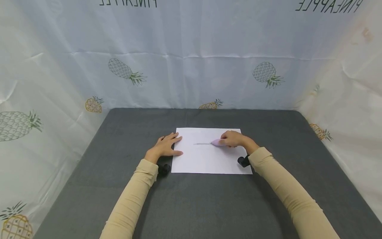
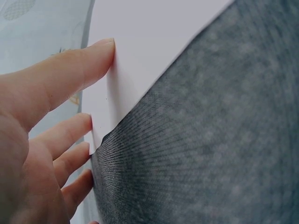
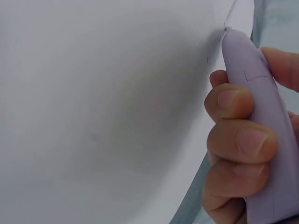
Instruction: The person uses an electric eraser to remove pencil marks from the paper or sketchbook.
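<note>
A white sheet of paper (image 1: 206, 162) lies flat on the dark grey table. My left hand (image 1: 164, 146) rests at its left edge with fingers spread, and in the left wrist view the thumb (image 2: 88, 63) touches the paper. My right hand (image 1: 232, 138) grips a lilac utility knife (image 3: 264, 116), fingers curled round its body and thumb along its upper side. The tip meets the paper. A thin line (image 1: 201, 143) runs left from that tip across the middle of the sheet; whether it goes through the paper I cannot tell.
Dark grey cloth covers the table (image 1: 194, 205). A white curtain (image 1: 185, 79) printed with pineapples hangs behind it and along both sides. Black wrist cameras (image 1: 243, 161) sit beneath both wrists, the right one above the paper's lower right part.
</note>
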Demonstrator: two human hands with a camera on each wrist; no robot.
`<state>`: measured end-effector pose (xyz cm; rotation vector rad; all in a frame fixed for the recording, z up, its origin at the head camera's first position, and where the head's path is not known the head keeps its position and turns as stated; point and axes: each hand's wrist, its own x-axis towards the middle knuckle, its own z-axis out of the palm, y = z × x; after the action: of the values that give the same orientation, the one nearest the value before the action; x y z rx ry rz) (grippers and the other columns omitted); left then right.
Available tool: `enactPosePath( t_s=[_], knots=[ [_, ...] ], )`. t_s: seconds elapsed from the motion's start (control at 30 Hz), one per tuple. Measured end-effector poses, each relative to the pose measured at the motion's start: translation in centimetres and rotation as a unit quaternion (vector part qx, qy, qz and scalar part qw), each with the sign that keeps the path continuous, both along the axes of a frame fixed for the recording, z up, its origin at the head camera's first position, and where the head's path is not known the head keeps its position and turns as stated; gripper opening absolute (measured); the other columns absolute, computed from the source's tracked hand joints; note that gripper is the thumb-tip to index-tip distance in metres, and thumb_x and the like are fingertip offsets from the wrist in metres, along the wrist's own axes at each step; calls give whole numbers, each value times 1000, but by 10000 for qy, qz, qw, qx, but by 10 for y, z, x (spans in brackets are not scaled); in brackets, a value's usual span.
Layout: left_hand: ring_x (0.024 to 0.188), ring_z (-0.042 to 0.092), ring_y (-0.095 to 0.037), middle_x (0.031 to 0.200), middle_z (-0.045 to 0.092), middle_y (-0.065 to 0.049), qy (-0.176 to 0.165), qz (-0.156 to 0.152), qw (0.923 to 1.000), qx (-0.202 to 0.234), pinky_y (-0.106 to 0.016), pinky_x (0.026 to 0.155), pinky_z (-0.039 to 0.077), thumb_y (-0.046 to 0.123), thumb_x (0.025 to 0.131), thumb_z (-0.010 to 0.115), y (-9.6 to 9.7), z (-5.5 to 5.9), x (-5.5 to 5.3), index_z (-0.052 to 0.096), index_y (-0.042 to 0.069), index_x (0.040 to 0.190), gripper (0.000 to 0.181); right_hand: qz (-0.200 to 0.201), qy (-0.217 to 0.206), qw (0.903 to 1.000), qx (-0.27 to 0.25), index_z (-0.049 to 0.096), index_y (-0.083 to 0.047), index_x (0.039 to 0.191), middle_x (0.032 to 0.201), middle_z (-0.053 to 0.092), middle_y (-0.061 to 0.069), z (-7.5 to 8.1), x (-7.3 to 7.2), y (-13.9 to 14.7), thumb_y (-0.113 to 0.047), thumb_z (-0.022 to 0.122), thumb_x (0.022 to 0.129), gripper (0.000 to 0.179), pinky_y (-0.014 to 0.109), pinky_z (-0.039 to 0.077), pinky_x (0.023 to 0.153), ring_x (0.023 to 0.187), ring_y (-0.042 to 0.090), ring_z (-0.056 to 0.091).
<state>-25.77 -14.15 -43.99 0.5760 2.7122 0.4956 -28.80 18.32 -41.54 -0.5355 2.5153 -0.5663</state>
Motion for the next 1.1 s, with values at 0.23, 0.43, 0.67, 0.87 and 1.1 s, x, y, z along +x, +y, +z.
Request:
enactPosePath(
  t_s=[0.23,0.43,0.67,0.87,1.1],
  knots=[
    [153,14,-34,163,20,-12,-26,0,10000,18,-62,121,10,45,89,63,-1,2,1,31,13,152,78,-297,-944,9930,-650,58,4,107,61,47,-2,2,0,6,-24,44,99,32,21,35,48,49,8,38],
    [153,14,-34,163,21,-12,-14,17,10000,13,-62,121,10,45,89,64,-1,0,0,31,13,152,78,-308,-1402,9870,-726,51,2,120,72,56,1,5,2,8,-22,42,100,32,24,43,55,58,11,47],
    [153,14,-34,163,20,-12,-5,23,10000,28,-62,121,11,46,89,64,0,-2,-1,31,14,152,78,-351,-946,9939,-443,58,2,112,72,59,2,4,5,-2,-22,43,96,32,22,42,53,57,11,46],
    [153,14,-34,163,20,-12,4,6,10000,61,-61,121,10,46,88,64,0,-4,-2,31,14,152,78,-497,-218,9981,-307,67,3,99,58,52,-2,-1,9,-4,-23,48,92,33,20,38,47,49,9,43],
    [153,14,-34,163,20,-11,38,24,10000,17,-61,121,10,46,89,64,-1,-4,-2,31,14,152,78,-271,181,9992,-228,69,2,102,56,51,-2,-6,8,-3,-25,50,90,35,20,37,46,45,7,41]
  ],
)
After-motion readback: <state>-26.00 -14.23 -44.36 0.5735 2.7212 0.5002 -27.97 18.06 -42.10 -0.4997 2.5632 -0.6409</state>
